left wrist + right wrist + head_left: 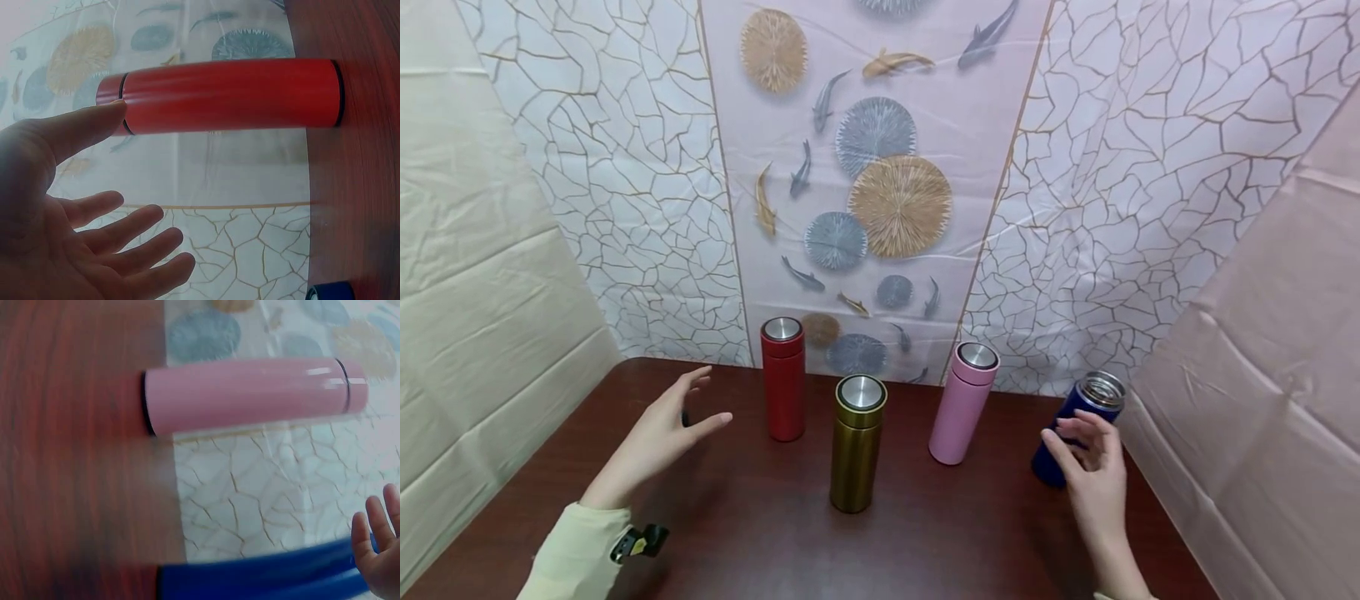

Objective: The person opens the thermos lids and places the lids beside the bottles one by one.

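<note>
On the left, my left hand (658,429) is held above the table with its fingers spread and relaxed, holding nothing. The red thermos bottle (785,392) stands just right of it, apart from the thumb. Partly cut off in the left wrist view is a small dark blue cap-like piece (333,291) on the table. My right hand (1097,475) hovers in front of the blue thermos bottle (1047,465), its fingers loosely bent and not wrapped round it. The blue bottle has no lid, and its metal mouth shows. Whether the fingertips touch it, I cannot tell.
A gold thermos bottle (853,462) stands upright in the middle, and a pink one (961,408) stands to its right, both lidded. Patterned cloth (880,250) hangs behind the dark red-brown table (760,533). Plain cloth sides (1247,400) close in left and right.
</note>
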Demonstrator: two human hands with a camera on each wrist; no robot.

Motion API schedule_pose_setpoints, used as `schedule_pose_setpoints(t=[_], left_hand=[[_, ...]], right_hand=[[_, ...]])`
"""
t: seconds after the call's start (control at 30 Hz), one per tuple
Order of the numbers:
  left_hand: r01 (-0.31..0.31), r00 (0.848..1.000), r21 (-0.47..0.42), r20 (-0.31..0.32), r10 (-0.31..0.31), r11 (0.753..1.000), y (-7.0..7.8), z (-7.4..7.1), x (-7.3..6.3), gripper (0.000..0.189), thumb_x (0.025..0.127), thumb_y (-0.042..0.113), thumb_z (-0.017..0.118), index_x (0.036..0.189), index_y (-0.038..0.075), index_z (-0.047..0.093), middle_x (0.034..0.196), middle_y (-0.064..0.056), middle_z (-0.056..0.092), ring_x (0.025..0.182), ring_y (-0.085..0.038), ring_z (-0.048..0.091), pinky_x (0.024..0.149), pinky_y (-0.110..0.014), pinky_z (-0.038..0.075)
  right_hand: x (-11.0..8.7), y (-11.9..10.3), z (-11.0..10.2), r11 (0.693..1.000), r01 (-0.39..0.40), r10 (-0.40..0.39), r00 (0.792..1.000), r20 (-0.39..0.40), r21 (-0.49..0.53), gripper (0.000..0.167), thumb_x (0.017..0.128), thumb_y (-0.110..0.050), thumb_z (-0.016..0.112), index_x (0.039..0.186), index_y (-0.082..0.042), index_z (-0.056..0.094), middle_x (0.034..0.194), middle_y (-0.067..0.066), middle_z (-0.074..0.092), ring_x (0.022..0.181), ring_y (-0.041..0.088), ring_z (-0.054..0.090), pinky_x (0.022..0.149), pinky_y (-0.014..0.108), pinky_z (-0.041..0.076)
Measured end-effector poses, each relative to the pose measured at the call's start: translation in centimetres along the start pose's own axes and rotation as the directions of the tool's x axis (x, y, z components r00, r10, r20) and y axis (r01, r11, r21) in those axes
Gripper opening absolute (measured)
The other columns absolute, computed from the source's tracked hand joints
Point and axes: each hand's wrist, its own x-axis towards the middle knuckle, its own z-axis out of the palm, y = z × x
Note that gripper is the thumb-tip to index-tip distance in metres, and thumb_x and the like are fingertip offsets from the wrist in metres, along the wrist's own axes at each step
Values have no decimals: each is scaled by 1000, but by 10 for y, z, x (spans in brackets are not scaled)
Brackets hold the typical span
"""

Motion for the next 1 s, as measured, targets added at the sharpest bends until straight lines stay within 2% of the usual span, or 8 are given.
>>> schedule_pose_setpoints(t=[0.23,0.37,0.47,0.6,0.73,0.87,1.0], left_hand=[[-10,1000,-11,-7,10,1000,4,4,-4,78,92,38,74,151,6,36,140,-24,51,125,-43,51,100,-61,42],[1,1000,-16,14,0,1000,7,6,-6,78,93,39,74,151,5,35,142,-26,49,129,-44,48,102,-63,40],[0,1000,-21,31,0,1000,9,7,-6,78,93,40,73,151,4,35,143,-26,48,131,-44,46,103,-63,40],[-2,999,-18,41,3,1000,10,10,-7,78,93,43,72,151,5,36,143,-25,49,132,-43,46,103,-63,39],[-8,999,-8,41,8,1000,10,12,-7,79,92,45,72,151,5,37,142,-24,50,132,-43,46,103,-64,39],[-18,999,7,45,17,1000,11,16,-6,80,92,47,72,151,5,37,142,-24,51,132,-42,47,103,-63,40],[-18,998,15,54,17,1000,11,19,-7,81,91,48,72,151,6,38,142,-23,51,132,-42,47,103,-62,41]], right_hand=[[-13,11,32,994,-6,25,986,167,-114,51,83,12,75,129,6,53,107,19,65,94,11,64,80,17,49],[-24,0,52,981,-30,79,965,249,-193,47,84,4,78,127,4,56,107,22,66,95,20,64,80,18,50],[-30,-9,65,976,-34,102,945,312,-215,47,84,0,80,125,4,58,108,23,67,97,32,64,82,25,52],[-35,1,79,976,-15,105,905,412,-216,50,83,-4,82,126,1,58,110,21,68,99,38,63,82,32,53],[-41,21,91,976,-6,118,853,508,-217,53,81,-12,85,127,-11,59,112,10,69,99,30,64,83,36,54],[-46,30,105,981,29,92,803,589,-192,57,79,-21,88,128,-23,58,115,-1,68,105,22,63,90,44,52],[-52,30,120,987,48,64,749,660,-151,65,78,-24,89,134,-21,55,122,4,67,113,27,62,92,44,52]])
